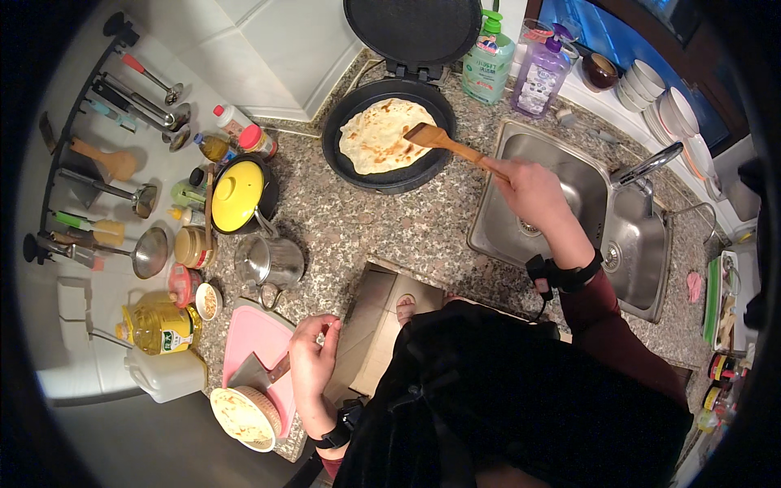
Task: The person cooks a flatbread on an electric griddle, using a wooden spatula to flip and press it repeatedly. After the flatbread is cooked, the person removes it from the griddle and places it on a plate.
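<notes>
My right hand grips the handle of a wooden spatula. The spatula's blade rests on the right part of a browned flatbread, which lies in a black electric griddle with its lid raised. My left hand holds nothing that I can see; its fingers are bent, with thumb and forefinger close together. It is over the edge of a pink cutting board, beside a cleaver. Below the cleaver a round basket holds more flatbread.
A double steel sink is at right, two pump bottles behind it. On the left stand a black pot with a yellow lid, a steel pot, an oil jug and jars. Utensils hang from a wall rack.
</notes>
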`<state>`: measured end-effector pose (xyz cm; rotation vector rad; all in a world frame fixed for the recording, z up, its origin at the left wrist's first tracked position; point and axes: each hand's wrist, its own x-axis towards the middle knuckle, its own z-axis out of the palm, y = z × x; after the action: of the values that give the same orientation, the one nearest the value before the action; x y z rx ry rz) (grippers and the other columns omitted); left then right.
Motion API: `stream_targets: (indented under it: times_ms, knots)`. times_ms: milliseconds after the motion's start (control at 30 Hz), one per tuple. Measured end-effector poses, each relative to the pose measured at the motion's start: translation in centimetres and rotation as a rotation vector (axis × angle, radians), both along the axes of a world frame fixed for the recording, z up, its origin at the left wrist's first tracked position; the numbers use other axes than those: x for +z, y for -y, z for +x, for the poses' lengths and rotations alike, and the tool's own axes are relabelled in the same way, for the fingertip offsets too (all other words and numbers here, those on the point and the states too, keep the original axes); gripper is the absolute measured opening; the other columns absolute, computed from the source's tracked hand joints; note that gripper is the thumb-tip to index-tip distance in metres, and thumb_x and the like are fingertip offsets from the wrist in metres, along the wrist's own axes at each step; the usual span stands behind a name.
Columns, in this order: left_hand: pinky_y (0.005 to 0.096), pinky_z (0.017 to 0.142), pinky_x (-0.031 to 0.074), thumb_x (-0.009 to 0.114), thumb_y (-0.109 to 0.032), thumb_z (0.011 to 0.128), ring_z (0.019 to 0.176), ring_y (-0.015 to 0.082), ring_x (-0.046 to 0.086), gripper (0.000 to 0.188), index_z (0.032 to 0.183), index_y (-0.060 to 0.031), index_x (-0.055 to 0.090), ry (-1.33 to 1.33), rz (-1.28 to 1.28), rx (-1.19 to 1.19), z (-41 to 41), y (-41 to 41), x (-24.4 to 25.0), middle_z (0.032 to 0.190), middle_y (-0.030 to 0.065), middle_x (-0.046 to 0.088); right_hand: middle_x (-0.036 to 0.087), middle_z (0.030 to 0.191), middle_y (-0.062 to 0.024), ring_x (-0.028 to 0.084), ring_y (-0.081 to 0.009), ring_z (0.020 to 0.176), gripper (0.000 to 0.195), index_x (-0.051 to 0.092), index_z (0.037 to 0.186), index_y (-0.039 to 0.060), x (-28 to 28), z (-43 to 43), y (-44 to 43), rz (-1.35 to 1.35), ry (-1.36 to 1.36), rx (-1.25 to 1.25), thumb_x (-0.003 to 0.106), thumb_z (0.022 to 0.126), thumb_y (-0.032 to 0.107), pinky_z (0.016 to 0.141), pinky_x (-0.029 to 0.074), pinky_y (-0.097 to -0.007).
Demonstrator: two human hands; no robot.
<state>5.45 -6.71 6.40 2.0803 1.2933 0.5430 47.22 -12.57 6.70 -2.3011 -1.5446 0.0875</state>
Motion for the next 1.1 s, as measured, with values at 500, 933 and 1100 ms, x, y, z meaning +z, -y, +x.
stream_targets:
  times_ms: [500, 933, 1100]
  knots:
    - [0.0340, 0.077, 0.053, 0.073, -0.009, 0.091, 0.082, 0.0244, 0.068, 0.011, 0.099, 0.0003, 0.072, -0.108, 0.021, -0.022, -0.1, 0.0, 1.4, 0.088, 0.0134, 0.070, 0.066, 0.097, -0.0127, 0.068, -0.0354, 0.085, 0.038, 0.066, 0.131, 0.0232, -5.4, -0.3, -4.7, -0.001, -0.023, -0.022, 0.065, 0.093, 0.021, 0.073, 0.055, -0.0463]
    - [0.0355, 0.079, 0.053, 0.073, -0.012, 0.092, 0.084, 0.0265, 0.069, 0.016, 0.103, -0.0009, 0.072, -0.147, -0.023, -0.039, 0.1, -1.1, 1.3, 0.093, 0.0153, 0.071, 0.065, 0.089, -0.0127, 0.066, -0.0357, 0.077, 0.035, 0.067, 0.129, 0.0214, -2.7, 0.0, 0.4, 0.083, -0.047, -0.069, 0.064, 0.095, 0.022, 0.068, 0.054, -0.0477]
    - [0.0381, 0.078, 0.052, 0.073, -0.013, 0.091, 0.083, 0.0301, 0.067, 0.017, 0.102, -0.0003, 0.071, -0.133, -0.005, -0.084, 1.2, -1.9, 0.8, 0.091, 0.0164, 0.070, 0.065, 0.089, -0.0119, 0.067, -0.0347, 0.075, 0.034, 0.068, 0.129, 0.0224, -2.2, 0.4, 1.7, 0.128, -0.034, -0.091, 0.064, 0.095, 0.022, 0.067, 0.053, -0.0476]
